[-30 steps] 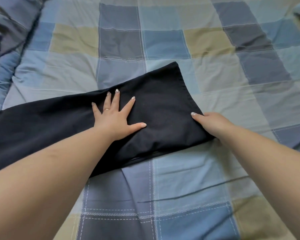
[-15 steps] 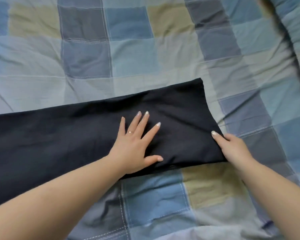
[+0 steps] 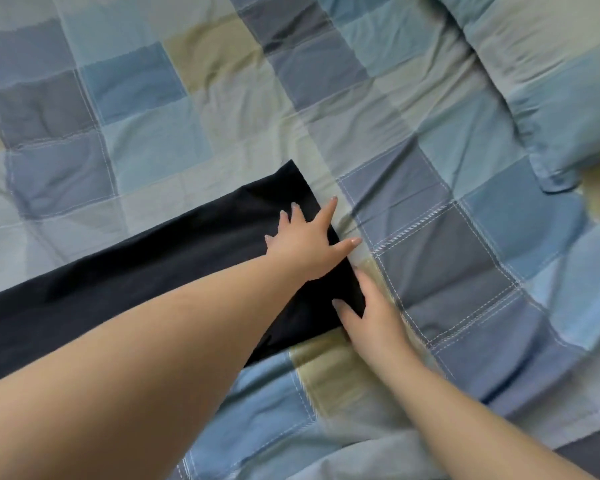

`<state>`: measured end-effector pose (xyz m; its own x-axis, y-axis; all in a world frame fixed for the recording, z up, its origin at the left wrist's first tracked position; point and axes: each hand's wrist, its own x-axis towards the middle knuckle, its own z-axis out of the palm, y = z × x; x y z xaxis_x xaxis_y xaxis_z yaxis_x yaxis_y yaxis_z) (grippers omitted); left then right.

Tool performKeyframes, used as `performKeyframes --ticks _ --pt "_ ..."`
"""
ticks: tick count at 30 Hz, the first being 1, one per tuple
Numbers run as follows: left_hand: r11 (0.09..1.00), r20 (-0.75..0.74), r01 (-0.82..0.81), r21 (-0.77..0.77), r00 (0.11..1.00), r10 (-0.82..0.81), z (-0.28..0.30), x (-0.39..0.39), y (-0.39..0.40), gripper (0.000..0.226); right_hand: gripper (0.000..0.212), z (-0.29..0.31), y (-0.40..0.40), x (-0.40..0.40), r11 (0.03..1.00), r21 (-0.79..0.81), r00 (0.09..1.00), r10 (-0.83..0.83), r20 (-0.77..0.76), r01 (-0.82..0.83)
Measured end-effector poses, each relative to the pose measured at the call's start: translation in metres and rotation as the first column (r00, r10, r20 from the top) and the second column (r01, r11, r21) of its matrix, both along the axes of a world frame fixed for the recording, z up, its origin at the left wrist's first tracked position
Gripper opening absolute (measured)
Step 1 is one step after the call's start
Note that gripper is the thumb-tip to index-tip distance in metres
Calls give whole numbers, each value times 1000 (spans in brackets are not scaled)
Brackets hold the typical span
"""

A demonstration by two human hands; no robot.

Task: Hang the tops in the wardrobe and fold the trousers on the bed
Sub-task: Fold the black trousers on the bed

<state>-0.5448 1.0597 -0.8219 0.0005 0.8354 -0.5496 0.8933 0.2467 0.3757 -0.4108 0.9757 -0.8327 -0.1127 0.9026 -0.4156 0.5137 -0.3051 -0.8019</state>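
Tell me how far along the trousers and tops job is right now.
Done: the dark trousers lie flat in one long strip on the checked bedcover. In hand: the left hand presses flat on the leg end with fingers spread, while the right hand holds that end's near corner. Left: folding the strip over; no fold across its length shows. No tops or wardrobe are in view.

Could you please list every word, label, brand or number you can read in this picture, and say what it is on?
None: no text shows anywhere. The dark trousers show no label or tag, the checked bedcover bears only coloured squares and stitching, and the pillow is likewise unprinted.
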Motion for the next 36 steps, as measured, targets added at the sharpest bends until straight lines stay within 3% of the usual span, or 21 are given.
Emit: performKeyframes --ticks 4,7,10,13,17,21,25,29,36 --pt "989 -150 -38 -144 988 16 0 28 27 53 50 9 -6 -12 983 166 995 75 58 -84" --pt "994 -194 -103 -42 977 93 2 29 27 48 42 16 -7 -20 986 165 1000 -22 5 21" --pt "990 -80 -115 85 989 122 14 -2 28 49 30 26 -11 -29 985 125 990 -114 -81 123" --pt "977 64 -207 52 977 203 30 -40 25 57 25 39 -21 -47 974 210 994 -68 -87 85" --pt "932 92 -344 111 938 335 54 -85 10 58 22 59 -36 -85 953 299 987 -11 -160 59" --pt "823 170 -541 171 840 516 84 -161 -22 47 22 82 -73 -150 937 350 973 73 -218 8" --pt "732 258 -634 252 773 580 119 -254 -74 33 21 109 -120 -224 925 379 935 142 -325 -9" --pt "718 303 -654 240 753 585 159 -360 -154 40 22 142 -182 -305 919 383 888 255 -383 -99" --pt "686 272 -688 236 725 633 225 -530 -309 50 24 190 -290 -446 763 535 787 559 -262 -364"
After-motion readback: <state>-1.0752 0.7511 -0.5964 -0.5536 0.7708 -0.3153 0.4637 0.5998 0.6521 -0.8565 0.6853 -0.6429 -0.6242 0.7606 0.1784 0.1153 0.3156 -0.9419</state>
